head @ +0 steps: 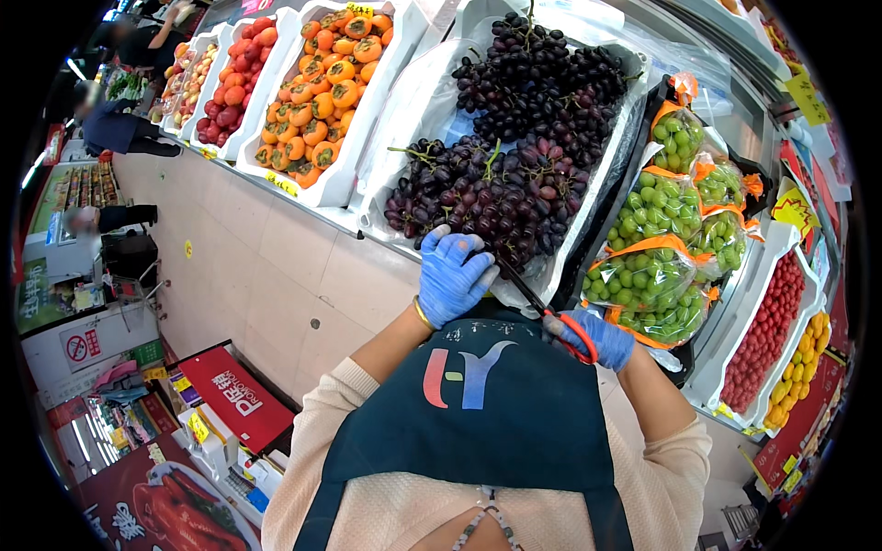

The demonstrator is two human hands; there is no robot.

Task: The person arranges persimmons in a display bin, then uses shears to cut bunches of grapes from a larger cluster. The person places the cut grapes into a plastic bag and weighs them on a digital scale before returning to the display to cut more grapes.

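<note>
Dark purple grapes (482, 189) lie in bunches in a white foam crate (599, 155) lined with clear plastic, with a few green stems sticking up. My left hand (455, 275), in a blue glove, rests at the crate's near edge with its fingers bent against the closest grapes. Whether it pinches a grape or stem there is hidden. Red-handled scissors (534, 296) are held in my gloved right hand (592, 337), low beside the crate's near right corner. Their dark blades point up and left into the near grapes, close to my left fingers; the tips are hard to make out.
Bagged green grapes (654, 268) sit in a black crate to the right, beyond them red fruit (765, 330) and yellow fruit (799, 372). Persimmons (324, 89) and red fruit (238, 79) fill crates leftward. A tiled aisle (255, 255) runs left, where a person (114, 127) stands.
</note>
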